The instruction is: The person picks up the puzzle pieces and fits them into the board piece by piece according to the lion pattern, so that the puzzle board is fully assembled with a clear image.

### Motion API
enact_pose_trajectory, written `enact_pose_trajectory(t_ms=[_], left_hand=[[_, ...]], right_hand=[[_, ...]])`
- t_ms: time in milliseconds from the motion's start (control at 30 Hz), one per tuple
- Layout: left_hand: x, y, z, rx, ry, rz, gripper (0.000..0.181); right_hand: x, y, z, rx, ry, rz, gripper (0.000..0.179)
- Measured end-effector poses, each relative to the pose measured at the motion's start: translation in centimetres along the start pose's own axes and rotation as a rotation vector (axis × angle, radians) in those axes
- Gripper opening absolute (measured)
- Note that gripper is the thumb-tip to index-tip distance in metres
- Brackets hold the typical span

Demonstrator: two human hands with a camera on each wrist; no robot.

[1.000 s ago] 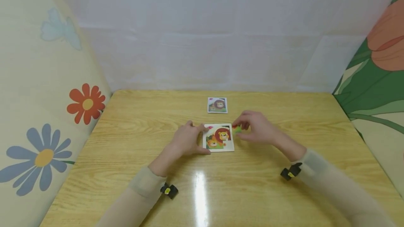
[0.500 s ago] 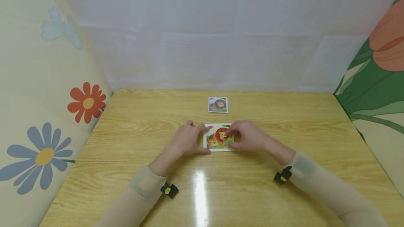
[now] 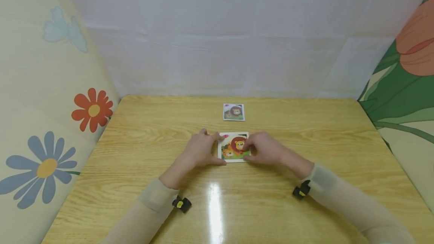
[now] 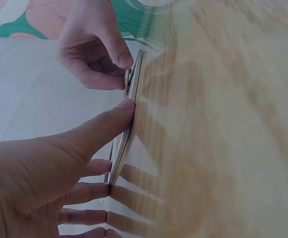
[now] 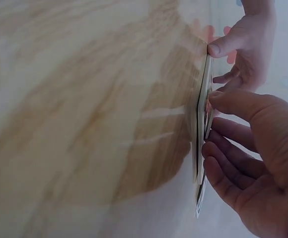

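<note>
A square puzzle board [image 3: 235, 160] with a white border lies on the table, showing a lion and a cub among green plants. My left hand [image 3: 200, 149] holds its left side, thumb at the near corner and a finger by the far corner. At the board's lower right, my right hand [image 3: 266, 148] pinches a small puzzle piece [image 4: 127, 78] between thumb and fingers. That piece sits tilted just above the board's face in the left wrist view. My fingers partly cover it in the head view, so whether it is fully seated is unclear.
Beyond the board lies a picture card [image 3: 233, 112] with the same lion scene. The wooden table [image 3: 162, 119] meets a white cloth backdrop [image 3: 217, 48] behind and flower-printed panels [image 3: 51, 97] on the left and right. A bright reflection shines on the near tabletop.
My right hand has moved left with the puzzle piece, from beside the board to over its blank lower-right corner, which now shows green. The left hand has stayed put.
</note>
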State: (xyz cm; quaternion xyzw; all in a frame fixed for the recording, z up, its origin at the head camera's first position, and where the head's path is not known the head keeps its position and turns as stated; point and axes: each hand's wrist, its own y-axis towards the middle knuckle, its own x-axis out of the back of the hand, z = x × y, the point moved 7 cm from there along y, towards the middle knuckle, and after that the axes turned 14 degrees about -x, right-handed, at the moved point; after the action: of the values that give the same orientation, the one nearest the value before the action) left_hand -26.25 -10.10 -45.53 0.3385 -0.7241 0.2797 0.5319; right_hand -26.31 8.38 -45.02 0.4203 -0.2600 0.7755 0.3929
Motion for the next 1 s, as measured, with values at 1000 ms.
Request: enact_pose_trajectory(t_ms=[1000], left_hand=[[0.0, 0.1, 0.1, -0.047, 0.036, -0.008, 0.090]], right_hand=[[-0.5, -0.4, 1.0, 0.026, -0.107, -0.070, 0.011]])
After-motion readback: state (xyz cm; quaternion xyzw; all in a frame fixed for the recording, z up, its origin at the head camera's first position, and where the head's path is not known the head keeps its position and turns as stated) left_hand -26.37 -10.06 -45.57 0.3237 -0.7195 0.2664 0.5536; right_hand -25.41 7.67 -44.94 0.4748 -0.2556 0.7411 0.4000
